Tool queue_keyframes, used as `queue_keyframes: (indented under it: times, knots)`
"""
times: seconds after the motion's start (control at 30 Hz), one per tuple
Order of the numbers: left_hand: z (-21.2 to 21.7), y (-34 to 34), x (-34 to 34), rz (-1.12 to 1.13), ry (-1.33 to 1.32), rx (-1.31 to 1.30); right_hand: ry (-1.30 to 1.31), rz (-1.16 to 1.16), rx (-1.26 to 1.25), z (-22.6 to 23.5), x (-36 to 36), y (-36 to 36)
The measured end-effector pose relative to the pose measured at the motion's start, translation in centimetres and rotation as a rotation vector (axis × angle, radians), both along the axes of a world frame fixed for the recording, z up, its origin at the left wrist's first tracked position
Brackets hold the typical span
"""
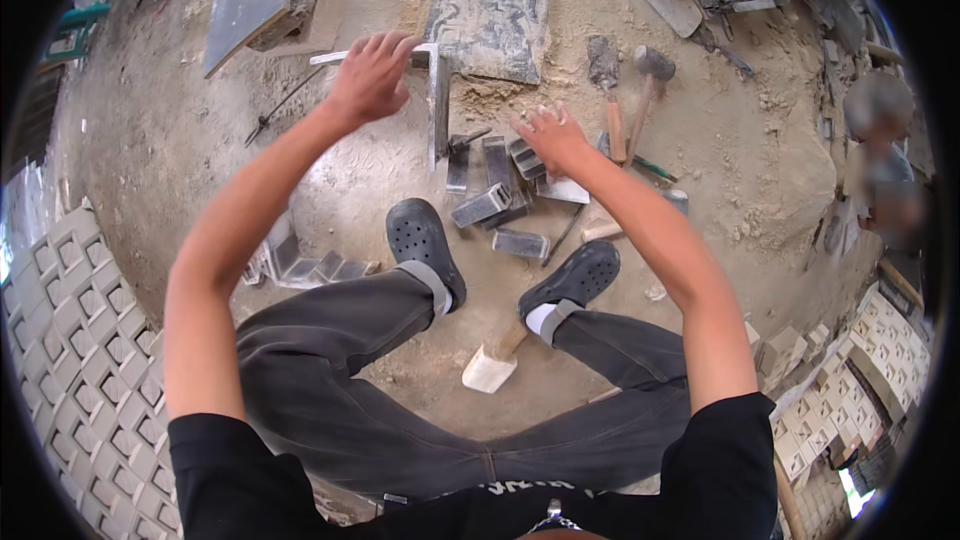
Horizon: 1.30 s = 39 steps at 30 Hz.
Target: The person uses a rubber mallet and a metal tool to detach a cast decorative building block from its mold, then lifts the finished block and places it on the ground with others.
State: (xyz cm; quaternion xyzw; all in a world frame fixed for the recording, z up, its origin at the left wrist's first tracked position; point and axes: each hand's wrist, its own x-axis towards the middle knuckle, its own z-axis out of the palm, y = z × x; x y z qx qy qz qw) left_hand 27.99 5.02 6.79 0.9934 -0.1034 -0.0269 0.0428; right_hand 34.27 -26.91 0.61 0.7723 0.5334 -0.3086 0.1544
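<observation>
My left hand is closed over the upper arm of an L-shaped metal bar, whose other arm points down toward me. To the right, my right hand hovers low over a loose pile of small rectangular metal blocks, fingers apart and slightly bent. Right beside its fingers lies a dark metal block; whether they touch it is hard to tell. More blocks lie nearer my feet, among them a hollow-ended metal block and a shorter metal block. Beyond both hands a flat, dust-smeared dark plate rests on sandy ground.
A mallet and a wood-handled trowel lie right of the plate. A tilted grey slab is at far left. Between my feet rests a pale-headed tool. Patterned blocks are stacked at left; another person is at right.
</observation>
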Motion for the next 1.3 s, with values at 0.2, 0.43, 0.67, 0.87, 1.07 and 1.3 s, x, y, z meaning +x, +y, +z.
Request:
queue_keyframes:
  times: [0.2, 0.43, 0.67, 0.87, 1.07, 1.3]
  knots:
    - [-5.4, 3.4, 3.8, 0.067, 0.537, 0.155, 0.16, 0.145, -0.082, -3.9, 0.6, 0.1]
    - [-6.6, 5.0, 5.3, -0.072, 0.379, 0.062, 0.098, -0.264, -0.035, -3.8, 0.0, -4.5]
    - [-5.3, 6.8, 2.7, -0.11, 0.456, -0.04, 0.07, -0.565, 0.012, -4.2, -2.5, -11.4]
    - [-4.7, 10.1, -1.7, -0.169, 0.45, -0.021, 0.162, -0.769, 0.153, -5.1, -2.6, -13.7]
    - [-4.5, 11.5, -4.5, -0.027, 0.725, 0.121, -0.117, -0.98, 0.249, -5.7, 5.4, -22.8]
    - [-6.5, 12.3, -3.9, -0.029, 0.531, 0.055, -0.261, -0.889, 0.208, -11.1, 1.6, -26.8]
